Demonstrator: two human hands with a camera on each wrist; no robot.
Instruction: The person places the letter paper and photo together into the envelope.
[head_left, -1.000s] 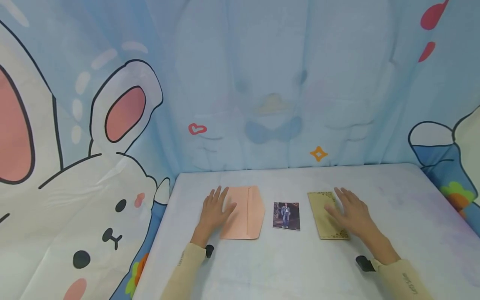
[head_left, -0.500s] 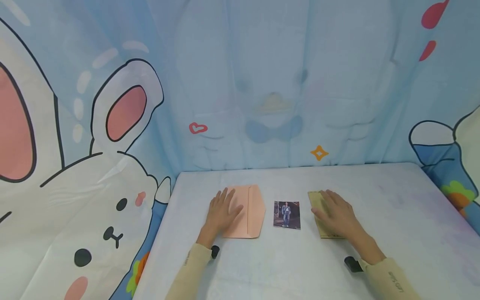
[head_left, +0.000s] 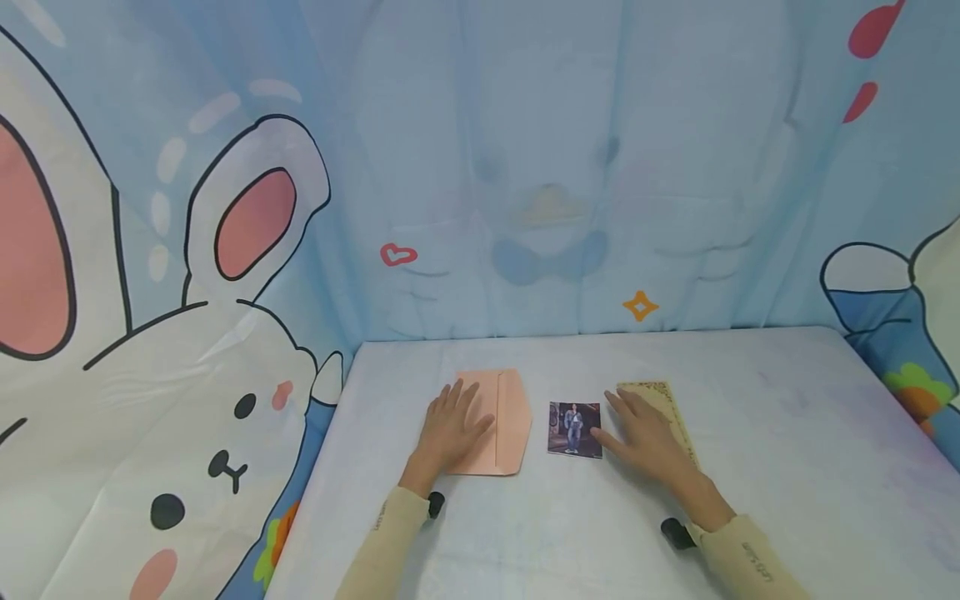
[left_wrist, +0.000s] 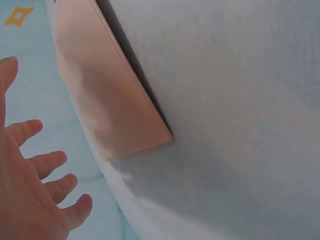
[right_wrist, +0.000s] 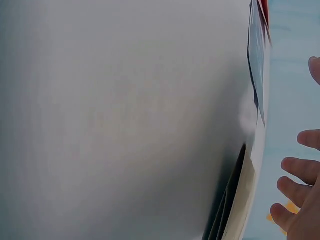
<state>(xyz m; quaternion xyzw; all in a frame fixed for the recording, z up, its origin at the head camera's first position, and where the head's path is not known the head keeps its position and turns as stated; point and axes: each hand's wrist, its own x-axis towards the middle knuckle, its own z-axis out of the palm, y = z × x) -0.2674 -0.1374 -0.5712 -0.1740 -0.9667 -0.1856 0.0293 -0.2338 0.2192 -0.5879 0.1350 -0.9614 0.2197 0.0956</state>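
A pink envelope (head_left: 512, 425) with its flap pointing right lies on the white-covered table. Over its left side is my left hand (head_left: 447, 429), fingers spread; the left wrist view shows the hand (left_wrist: 30, 192) apart from the envelope (left_wrist: 112, 90). To the right lies a square photo (head_left: 573, 430) of a standing person. Farther right is a yellowish card or booklet (head_left: 662, 394) with an ornate border, partly hidden by my right hand (head_left: 647, 437). That hand's fingers are spread, its thumb above the photo's right edge. In the right wrist view it (right_wrist: 302, 200) holds nothing.
Behind the table's far edge hangs a blue cartoon curtain (head_left: 547, 150). A large printed rabbit (head_left: 195, 433) covers the left side. The white cloth (head_left: 540, 533) extends in front of the paper items.
My right hand has moved left across the yellowish card toward the photo, uncovering the card's right side. My left hand has shifted slightly right over the envelope. The paper items stay put.
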